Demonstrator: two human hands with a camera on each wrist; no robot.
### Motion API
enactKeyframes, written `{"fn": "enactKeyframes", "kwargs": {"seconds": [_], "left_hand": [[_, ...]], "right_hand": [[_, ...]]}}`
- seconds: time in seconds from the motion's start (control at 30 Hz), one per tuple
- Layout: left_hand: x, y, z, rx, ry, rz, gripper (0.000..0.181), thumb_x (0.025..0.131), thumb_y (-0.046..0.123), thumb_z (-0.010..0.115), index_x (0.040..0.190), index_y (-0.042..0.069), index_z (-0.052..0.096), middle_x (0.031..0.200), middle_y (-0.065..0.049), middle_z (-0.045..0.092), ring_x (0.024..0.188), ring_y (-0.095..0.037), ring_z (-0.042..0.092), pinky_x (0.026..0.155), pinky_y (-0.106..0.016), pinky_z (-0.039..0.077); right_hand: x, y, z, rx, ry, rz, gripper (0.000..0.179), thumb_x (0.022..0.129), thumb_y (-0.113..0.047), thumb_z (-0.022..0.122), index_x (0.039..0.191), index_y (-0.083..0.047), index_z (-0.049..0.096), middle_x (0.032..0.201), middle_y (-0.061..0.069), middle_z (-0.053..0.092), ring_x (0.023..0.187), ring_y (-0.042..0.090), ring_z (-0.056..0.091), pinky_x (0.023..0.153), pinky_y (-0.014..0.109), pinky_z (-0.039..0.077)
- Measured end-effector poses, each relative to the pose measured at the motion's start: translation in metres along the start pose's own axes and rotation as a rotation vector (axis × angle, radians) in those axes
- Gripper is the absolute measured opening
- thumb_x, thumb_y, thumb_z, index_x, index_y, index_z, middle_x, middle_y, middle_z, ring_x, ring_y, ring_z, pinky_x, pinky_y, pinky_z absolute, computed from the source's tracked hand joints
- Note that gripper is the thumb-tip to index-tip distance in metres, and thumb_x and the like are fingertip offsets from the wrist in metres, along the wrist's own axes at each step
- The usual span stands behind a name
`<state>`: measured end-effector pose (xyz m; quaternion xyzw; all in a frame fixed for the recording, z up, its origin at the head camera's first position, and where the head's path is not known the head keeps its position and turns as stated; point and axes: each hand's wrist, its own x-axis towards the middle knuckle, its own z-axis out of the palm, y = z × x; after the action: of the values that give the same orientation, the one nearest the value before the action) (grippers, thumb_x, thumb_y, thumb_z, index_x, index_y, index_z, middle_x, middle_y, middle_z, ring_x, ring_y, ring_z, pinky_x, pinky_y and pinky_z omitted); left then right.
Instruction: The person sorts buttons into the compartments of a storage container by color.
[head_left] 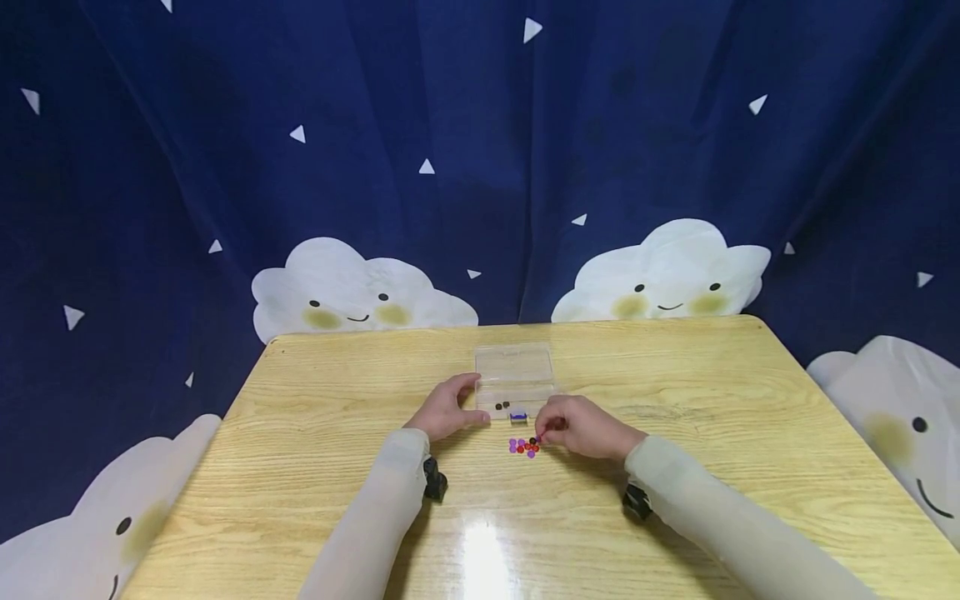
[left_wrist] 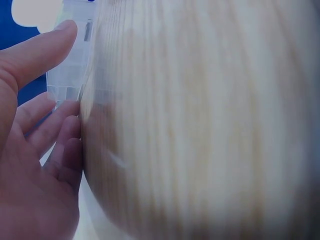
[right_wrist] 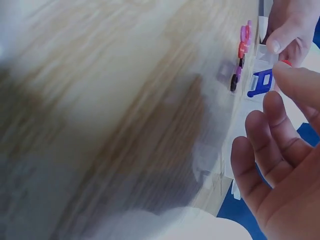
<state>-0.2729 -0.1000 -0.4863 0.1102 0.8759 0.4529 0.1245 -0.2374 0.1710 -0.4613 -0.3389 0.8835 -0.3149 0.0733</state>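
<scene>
A clear plastic box with its lid raised lies on the table, two small dark round pieces inside its front part and a blue latch on its front. My left hand is at the box's left side, thumb and fingers spread around its front left corner. In front of the box lies a cluster of small purple, red and black round pieces. Over the cluster's right edge, my right hand pinches a small red round piece between thumb and index finger; most of it is hidden by the fingertips.
The wooden table extends on both sides of the box. A dark blue curtain with white clouds hangs behind its far edge. Each wrist wears a small black camera, one of them on the left wrist.
</scene>
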Motion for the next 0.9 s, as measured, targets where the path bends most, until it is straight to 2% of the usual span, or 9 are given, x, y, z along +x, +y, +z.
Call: {"fn": "enactKeyframes", "kwargs": {"seconds": [0.33,0.77,0.9], "left_hand": [[-0.001,0.002,-0.001,-0.005,0.001,-0.001,0.078,0.083,0.024,0.082,0.150,0.017,0.043,0.150,-0.007,0.050,0.138,-0.031,0.046,0.114,-0.048,0.040],[0.000,-0.001,0.000,-0.012,-0.008,0.007,0.079,0.084,0.024,0.081,0.151,0.017,0.042,0.152,-0.006,0.048,0.139,-0.031,0.045,0.115,-0.048,0.040],[-0.001,0.000,0.000,-0.011,-0.005,0.010,0.078,0.083,0.024,0.081,0.151,0.016,0.042,0.151,-0.006,0.049,0.139,-0.031,0.046,0.115,-0.048,0.040]], "right_hand": [[0.004,0.000,-0.003,0.082,0.029,0.025,0.011,0.091,-0.005,0.068,0.088,-0.015,0.071,0.088,-0.001,0.068,0.083,0.004,0.058,0.074,0.022,0.053],[0.004,0.004,-0.008,0.110,0.047,0.024,0.007,0.091,-0.008,0.069,0.087,-0.013,0.072,0.090,-0.002,0.070,0.081,0.003,0.059,0.071,0.022,0.052],[0.003,0.006,-0.014,0.095,0.080,0.011,0.007,0.090,-0.006,0.069,0.088,-0.012,0.073,0.089,-0.001,0.070,0.077,0.003,0.056,0.069,0.021,0.051]]}}
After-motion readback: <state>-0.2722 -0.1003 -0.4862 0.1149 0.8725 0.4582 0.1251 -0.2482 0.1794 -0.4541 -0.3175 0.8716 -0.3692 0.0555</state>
